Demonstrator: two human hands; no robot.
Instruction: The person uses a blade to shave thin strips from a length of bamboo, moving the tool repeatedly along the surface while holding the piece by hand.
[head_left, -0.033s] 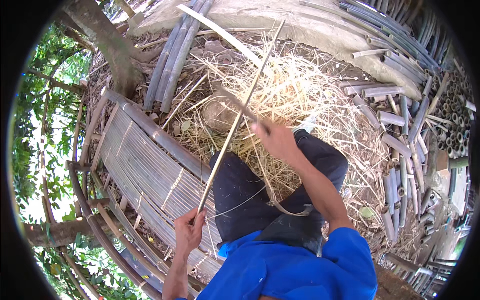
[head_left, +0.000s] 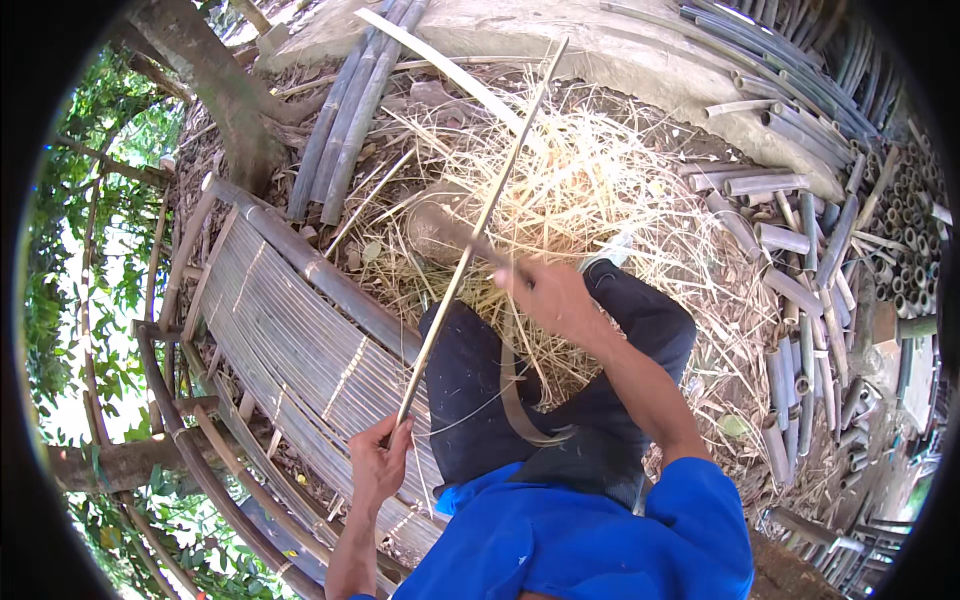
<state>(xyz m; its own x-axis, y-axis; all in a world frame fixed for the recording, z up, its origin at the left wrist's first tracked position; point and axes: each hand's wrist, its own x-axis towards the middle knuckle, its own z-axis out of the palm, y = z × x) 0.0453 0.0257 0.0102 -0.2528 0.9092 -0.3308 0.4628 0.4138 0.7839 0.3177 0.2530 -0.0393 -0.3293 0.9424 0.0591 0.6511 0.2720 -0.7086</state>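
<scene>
My left hand (head_left: 378, 455) is closed around the near end of a long, narrow bamboo strip (head_left: 504, 170), which slants up and away to the right. In my right hand (head_left: 555, 297) is a knife (head_left: 502, 258), its dark blade blurred and crossing the strip at about mid-length. My fingers wrap its handle, most of which they hide. A thin bamboo shaving (head_left: 516, 405) curls down between my legs onto my dark trousers. Whether it is still joined to the strip cannot be made out.
Pale shavings (head_left: 610, 190) heap on the ground ahead, by a rounded stump (head_left: 440, 230). A slatted bamboo bench (head_left: 290, 310) runs along my left. Bamboo poles (head_left: 350, 130) lie beyond it near a tree trunk (head_left: 240, 110). Cut bamboo pieces (head_left: 790, 290) are piled at the right.
My right hand has shifted slightly left and toward me with the knife, whose blade is now more blurred. The curled shaving has swung left and lower. My left hand and the strip stay nearly still.
</scene>
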